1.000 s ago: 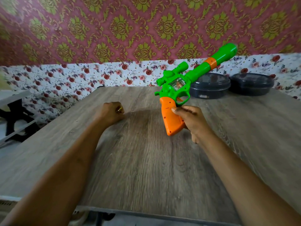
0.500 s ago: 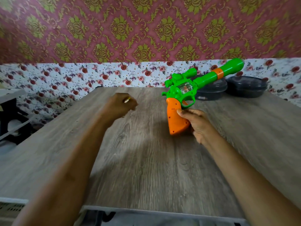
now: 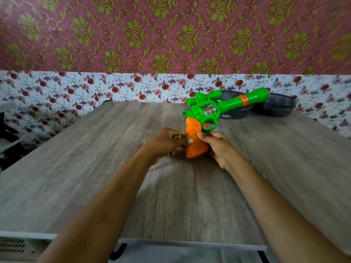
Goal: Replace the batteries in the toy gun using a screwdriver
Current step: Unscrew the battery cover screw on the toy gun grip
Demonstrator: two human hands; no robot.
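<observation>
Grey wood-grain table (image 3: 95, 177) under patterned wallpaper; two dark lidded containers (image 3: 273, 109) at far right edge. Above the tabletop, green-and-orange toy gun (image 3: 207, 112), barrel angled up and right. Right hand (image 3: 218, 147) clasped round orange grip; left hand (image 3: 167, 143) curled, thumb pressed against same grip.

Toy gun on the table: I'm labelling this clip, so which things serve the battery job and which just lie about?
In use:
toy gun
right hand on its orange grip
left hand touching the grip

Lying about:
two dark lidded containers behind the gun
No screwdriver or batteries visible.
</observation>
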